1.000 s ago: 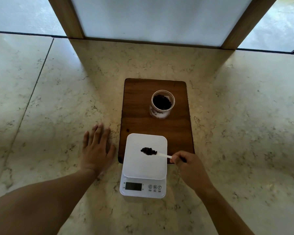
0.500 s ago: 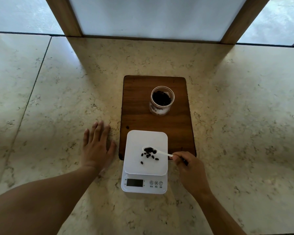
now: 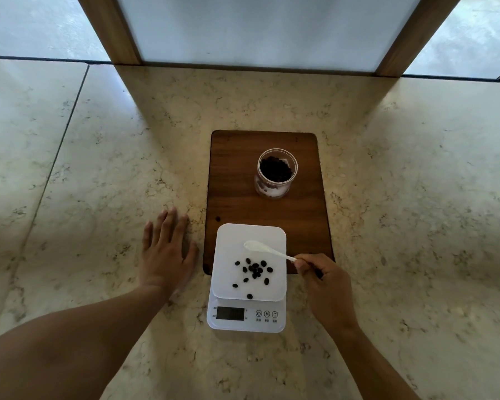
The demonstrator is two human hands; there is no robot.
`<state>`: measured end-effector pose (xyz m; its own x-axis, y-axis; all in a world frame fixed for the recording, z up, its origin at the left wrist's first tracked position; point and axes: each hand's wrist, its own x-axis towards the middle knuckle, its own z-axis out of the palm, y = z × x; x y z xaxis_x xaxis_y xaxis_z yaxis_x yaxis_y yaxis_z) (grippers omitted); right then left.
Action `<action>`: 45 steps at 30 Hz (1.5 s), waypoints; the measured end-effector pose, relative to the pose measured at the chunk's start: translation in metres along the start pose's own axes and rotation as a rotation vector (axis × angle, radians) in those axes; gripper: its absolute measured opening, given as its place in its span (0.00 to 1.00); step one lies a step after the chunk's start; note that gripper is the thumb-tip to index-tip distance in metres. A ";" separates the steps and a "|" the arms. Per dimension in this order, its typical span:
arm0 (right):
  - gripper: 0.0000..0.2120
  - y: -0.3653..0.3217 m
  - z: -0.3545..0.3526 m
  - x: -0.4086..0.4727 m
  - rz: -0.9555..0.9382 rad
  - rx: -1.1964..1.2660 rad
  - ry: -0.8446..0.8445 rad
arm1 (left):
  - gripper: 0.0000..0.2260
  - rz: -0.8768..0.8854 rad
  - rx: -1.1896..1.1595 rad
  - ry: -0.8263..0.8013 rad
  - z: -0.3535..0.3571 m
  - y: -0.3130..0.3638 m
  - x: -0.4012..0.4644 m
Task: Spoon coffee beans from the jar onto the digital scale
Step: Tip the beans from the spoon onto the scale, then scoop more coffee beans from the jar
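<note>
A white digital scale (image 3: 231, 249) sits at the near end of a dark wooden board (image 3: 237, 203). Several dark coffee beans (image 3: 254, 269) lie scattered on its white platform. My right hand (image 3: 326, 287), just right of the scale, pinches the handle of a white plastic spoon (image 3: 260, 247); the spoon's bowl hangs over the platform's far part and looks empty. A clear open jar (image 3: 276, 173) with coffee beans inside stands upright on the board beyond the scale. My left hand (image 3: 165, 252) rests flat on the counter left of the board, fingers spread.
The marble counter (image 3: 98, 168) runs wide on both sides, with a tile seam at the left. A wood-framed frosted panel (image 3: 257, 27) stands along the far edge. The scale's display (image 3: 230, 313) and three buttons face me.
The spoon, loaded a second ago, has tipped its beans onto the platform and now looks empty. The beans have spread out over the scale. My left hand has stayed put.
</note>
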<state>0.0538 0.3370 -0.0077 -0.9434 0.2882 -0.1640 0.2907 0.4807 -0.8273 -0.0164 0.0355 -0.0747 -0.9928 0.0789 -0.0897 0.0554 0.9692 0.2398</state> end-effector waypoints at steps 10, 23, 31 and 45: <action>0.07 -0.056 -0.020 0.072 -0.109 0.025 0.284 | 0.31 0.002 0.004 -0.004 0.000 0.001 0.000; 0.07 -0.088 -0.020 0.130 -0.499 -0.604 0.158 | 0.31 0.004 0.011 0.003 0.003 -0.001 0.001; 0.04 -0.096 -0.013 0.144 -0.557 -0.744 0.055 | 0.30 0.006 0.010 -0.001 0.003 -0.002 0.001; 0.06 -0.104 -0.013 0.162 -0.389 -0.816 -0.001 | 0.30 0.006 0.022 0.004 0.007 -0.004 0.002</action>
<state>-0.1274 0.3446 0.0592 -0.9987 -0.0181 0.0466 -0.0265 0.9822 -0.1861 -0.0178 0.0331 -0.0824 -0.9929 0.0841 -0.0839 0.0640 0.9736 0.2191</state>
